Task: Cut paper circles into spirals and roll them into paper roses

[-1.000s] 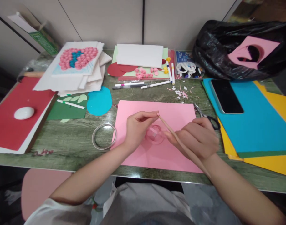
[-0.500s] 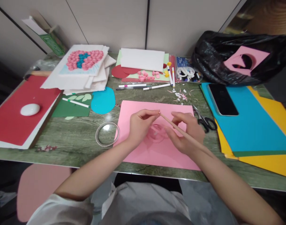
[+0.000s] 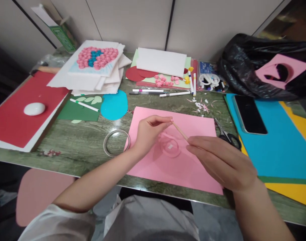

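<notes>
My left hand (image 3: pixel 153 130) is closed in a pinch at the thin tip of a wooden chopstick (image 3: pixel 179 130). A tiny pink bit shows at that tip, too small to make out. My right hand (image 3: pixel 218 160) grips the chopstick farther down, its fingers wrapped over the shaft and hiding the rest. Both hands are above a pink paper sheet (image 3: pixel 148 164). Under the chopstick, a pinkish ring (image 3: pixel 171 155) with a small pale patch inside lies on the sheet, and a curved pink band runs beside it. Left of the sheet, a roll of tape (image 3: pixel 104 147) overlaps its edge.
Scissors (image 3: pixel 229 137) lie right of the sheet, near a phone (image 3: pixel 250 113) on blue paper (image 3: pixel 288 144). Paper scraps (image 3: pixel 202 106) and markers (image 3: pixel 175 94) lie behind. At left are a heart picture (image 3: pixel 97 58), a blue cutout (image 3: pixel 114 105) and a white oval object (image 3: pixel 34 108).
My right hand has moved right and toward me, and its fingers have closed around the chopstick. The left hand still pinches the tip. The view has shifted slightly.
</notes>
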A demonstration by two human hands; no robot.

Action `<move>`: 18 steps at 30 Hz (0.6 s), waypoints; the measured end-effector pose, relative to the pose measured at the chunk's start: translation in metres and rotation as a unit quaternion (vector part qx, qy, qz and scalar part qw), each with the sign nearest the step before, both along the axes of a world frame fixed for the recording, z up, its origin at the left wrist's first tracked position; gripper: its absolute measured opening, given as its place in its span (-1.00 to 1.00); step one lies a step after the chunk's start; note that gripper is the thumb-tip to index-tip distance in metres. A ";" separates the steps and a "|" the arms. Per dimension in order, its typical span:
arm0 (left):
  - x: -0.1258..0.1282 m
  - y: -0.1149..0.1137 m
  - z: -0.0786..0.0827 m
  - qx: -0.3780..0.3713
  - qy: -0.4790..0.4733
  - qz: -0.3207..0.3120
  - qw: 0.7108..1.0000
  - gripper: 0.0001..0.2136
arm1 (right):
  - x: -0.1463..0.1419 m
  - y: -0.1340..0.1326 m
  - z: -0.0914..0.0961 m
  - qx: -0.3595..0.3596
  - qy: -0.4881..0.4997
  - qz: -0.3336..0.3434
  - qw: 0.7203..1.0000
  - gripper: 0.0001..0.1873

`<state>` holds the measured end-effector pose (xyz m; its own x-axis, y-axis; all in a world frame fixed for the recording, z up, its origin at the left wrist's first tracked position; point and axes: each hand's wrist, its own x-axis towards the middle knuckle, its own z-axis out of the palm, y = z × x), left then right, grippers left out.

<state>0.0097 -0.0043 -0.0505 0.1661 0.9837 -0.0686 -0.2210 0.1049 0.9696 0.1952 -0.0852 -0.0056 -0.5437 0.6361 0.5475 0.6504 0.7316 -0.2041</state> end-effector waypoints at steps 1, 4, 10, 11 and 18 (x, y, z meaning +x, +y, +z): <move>0.000 0.000 0.000 -0.002 -0.002 0.001 1.000 -0.90 | 0.000 -0.001 0.000 0.003 -0.001 0.000 1.000 -0.73; 0.000 -0.001 0.001 -0.002 -0.006 0.004 1.000 -0.91 | -0.001 -0.001 0.001 0.052 -0.020 0.016 0.998 -0.76; 0.002 -0.006 0.001 -0.010 -0.021 -0.007 1.000 -0.93 | -0.007 -0.002 0.002 0.096 0.013 0.020 0.995 -0.78; 0.003 -0.006 0.001 -0.010 -0.022 -0.007 1.000 -0.93 | -0.007 -0.002 0.002 0.099 0.020 0.013 0.995 -0.78; 0.005 -0.008 -0.001 -0.006 -0.033 -0.009 0.999 -0.93 | -0.011 -0.011 -0.006 0.083 0.069 -0.043 0.993 -0.72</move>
